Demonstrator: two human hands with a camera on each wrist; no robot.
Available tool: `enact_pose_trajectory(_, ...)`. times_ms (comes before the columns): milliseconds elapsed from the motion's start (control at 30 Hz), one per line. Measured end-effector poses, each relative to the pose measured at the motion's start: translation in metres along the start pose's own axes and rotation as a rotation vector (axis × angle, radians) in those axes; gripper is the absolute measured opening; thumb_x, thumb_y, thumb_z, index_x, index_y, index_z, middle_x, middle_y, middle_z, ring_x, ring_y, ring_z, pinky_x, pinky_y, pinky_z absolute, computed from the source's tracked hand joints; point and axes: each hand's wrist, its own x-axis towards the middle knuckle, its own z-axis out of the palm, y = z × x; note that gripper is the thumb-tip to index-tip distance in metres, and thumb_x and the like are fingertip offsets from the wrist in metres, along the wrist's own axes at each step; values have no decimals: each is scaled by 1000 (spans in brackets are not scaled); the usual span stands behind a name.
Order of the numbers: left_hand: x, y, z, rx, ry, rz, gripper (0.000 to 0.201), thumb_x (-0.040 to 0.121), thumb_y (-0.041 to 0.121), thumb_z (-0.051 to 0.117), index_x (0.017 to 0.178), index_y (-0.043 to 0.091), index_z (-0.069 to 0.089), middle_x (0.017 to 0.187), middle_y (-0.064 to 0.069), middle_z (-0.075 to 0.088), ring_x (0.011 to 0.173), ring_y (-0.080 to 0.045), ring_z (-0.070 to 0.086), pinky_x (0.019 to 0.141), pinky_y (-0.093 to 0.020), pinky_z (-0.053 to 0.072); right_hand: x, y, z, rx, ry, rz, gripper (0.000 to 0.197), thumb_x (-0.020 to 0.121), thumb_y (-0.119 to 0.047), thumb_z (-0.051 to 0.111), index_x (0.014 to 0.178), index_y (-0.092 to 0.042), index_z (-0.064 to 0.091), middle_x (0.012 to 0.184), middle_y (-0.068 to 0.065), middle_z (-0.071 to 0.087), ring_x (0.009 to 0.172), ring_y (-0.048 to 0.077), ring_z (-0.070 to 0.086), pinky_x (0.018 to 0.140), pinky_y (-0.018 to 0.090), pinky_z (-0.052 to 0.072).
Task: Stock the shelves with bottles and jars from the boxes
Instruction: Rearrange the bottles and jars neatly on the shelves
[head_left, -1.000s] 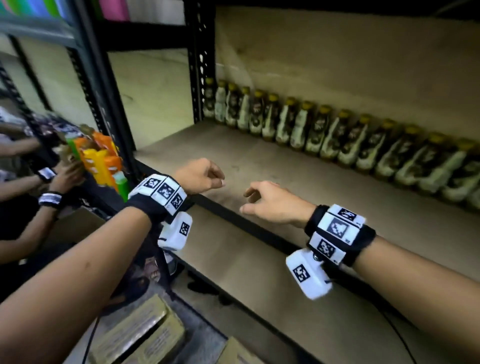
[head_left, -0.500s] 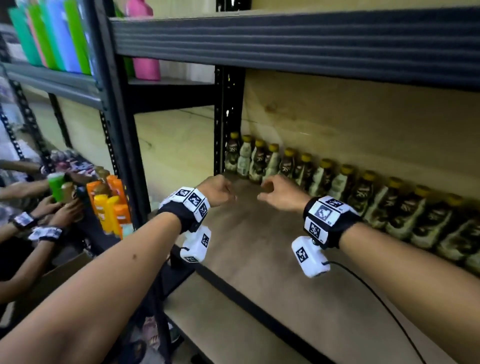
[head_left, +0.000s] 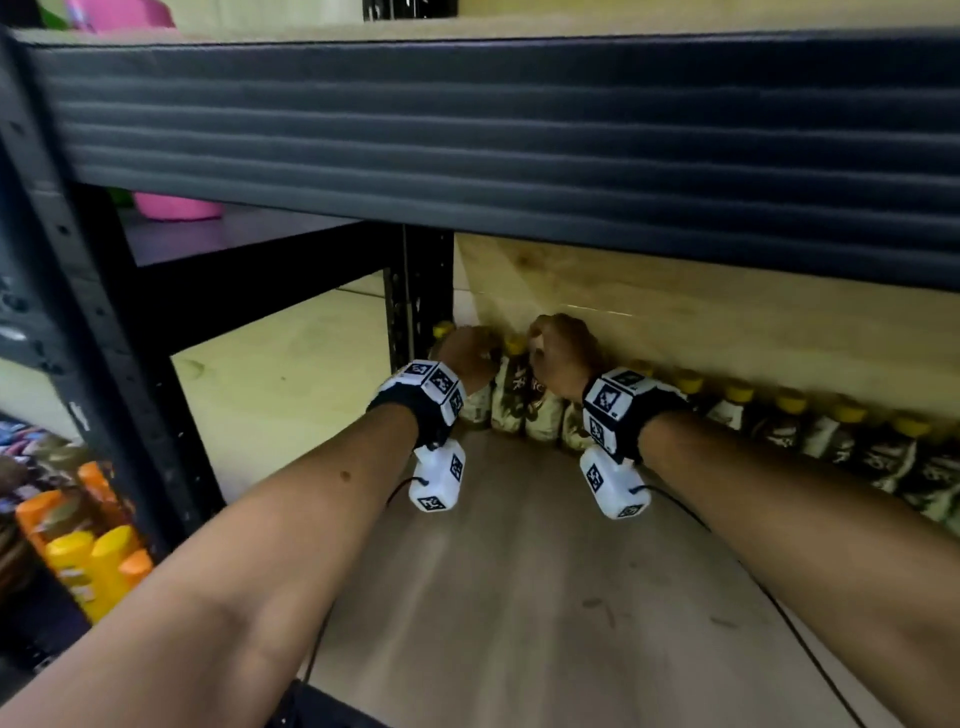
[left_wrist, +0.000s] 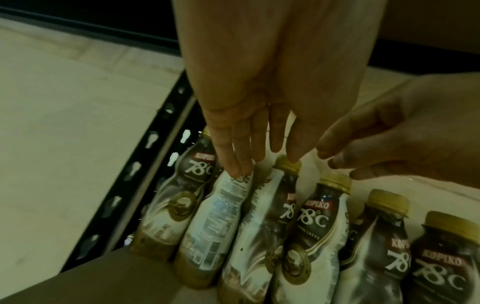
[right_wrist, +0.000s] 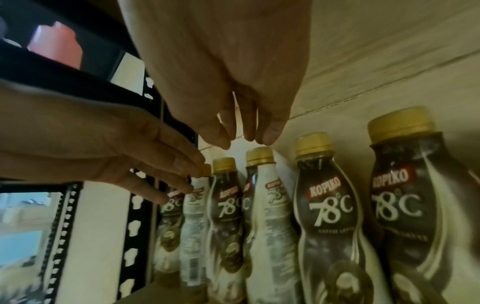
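Reaching deep under the dark upper shelf beam (head_left: 519, 135), both hands sit at the back left corner of the wooden shelf board (head_left: 519, 571), over the row of Kopiko coffee bottles (head_left: 524, 400) that stands upright along the back edge against the wall. The left hand (left_wrist: 249, 131) is released, its fingers straight and resting on the neck of the second bottle (left_wrist: 221, 216) from the corner post (head_left: 415, 291). The right hand (right_wrist: 233, 107) is also released, its fingers loosely extended with the tips just above a yellow cap (right_wrist: 259, 156), gripping nothing.
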Motion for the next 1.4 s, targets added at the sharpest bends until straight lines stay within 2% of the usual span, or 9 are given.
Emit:
enact_pose_trajectory(167, 23, 10, 8, 22, -41, -1, 54, 88, 31, 64, 136, 11, 50, 134, -16, 55, 121, -34, 54, 95, -35, 43, 10, 8, 5, -147, -156, 30, 40, 92, -7, 58, 132, -4, 52, 131, 20, 56, 119, 37, 54, 95, 40, 48)
enact_pose_trajectory(333, 21, 2, 20, -54, 30, 38, 27, 80, 20, 66, 105, 11, 66, 110, -10, 66, 106, -28, 61, 85, -28, 44, 8, 18, 10, -126, -166, -54, 48, 87, -12, 67, 133, -8, 53, 132, 16, 55, 118, 34, 54, 91, 37, 47)
enact_pose_trajectory(433, 10, -8, 26, -80, 126, 55, 35, 75, 27, 63, 110, 24, 66, 111, -3, 67, 107, -25, 60, 89, -26, 42, 4, 20, 9, -13, -185, -55, 45, 78, -14, 78, 121, -13, 63, 123, 9, 61, 112, 27, 58, 85, 29, 46)
enact_pose_trajectory(567, -4, -22, 29, -80, 114, 22, 40, 79, 34, 61, 115, 17, 60, 109, -10, 64, 104, -32, 61, 87, -36, 49, -6, 17, 8, 136, -173, -98, 36, 73, -17, 83, 106, -16, 69, 107, 2, 67, 100, 19, 61, 79, 27, 47)
enact_pose_trajectory(700, -24, -39, 16, -138, 113, -36, 37, 82, 22, 67, 118, 13, 60, 117, -12, 63, 108, -34, 58, 83, -30, 44, -21, 2, 7, 234, -174, -123, 33, 72, -24, 84, 101, -16, 71, 99, 0, 69, 93, 16, 63, 78, 30, 52)
enact_pose_trajectory(800, -43, -54, 4, -195, 162, -116, 36, 83, 20, 64, 119, 17, 58, 115, -10, 64, 108, -35, 59, 80, -28, 41, -31, -12, 11, 288, -144, -125, 35, 74, -24, 83, 104, -13, 70, 99, -1, 68, 90, 12, 61, 65, 19, 44)
enact_pose_trajectory(900, -59, -64, -8, -181, 176, -162, 32, 82, 19, 66, 113, 15, 60, 113, -14, 66, 106, -36, 59, 78, -31, 43, -35, -32, 14, 357, -153, -143, 37, 74, -21, 83, 107, -12, 69, 100, 0, 68, 92, 12, 61, 70, 20, 44)
enact_pose_trajectory(1100, -77, -68, -20, -254, 148, -179, 30, 77, 14, 69, 105, 22, 62, 101, -5, 69, 101, -28, 63, 87, -36, 50, -42, -59, 26, 420, -267, -247, 21, 74, -13, 83, 87, -16, 67, 79, -9, 63, 71, 0, 58, 54, 4, 36)
enact_pose_trajectory(1400, -83, -71, -19, -361, 156, -186, 30, 78, 12, 68, 104, 27, 65, 104, -4, 70, 103, -27, 63, 92, -40, 51, -45, -68, 34, 482, -248, -244, 25, 72, -11, 83, 91, -15, 68, 79, -14, 65, 74, -3, 60, 56, 5, 42)
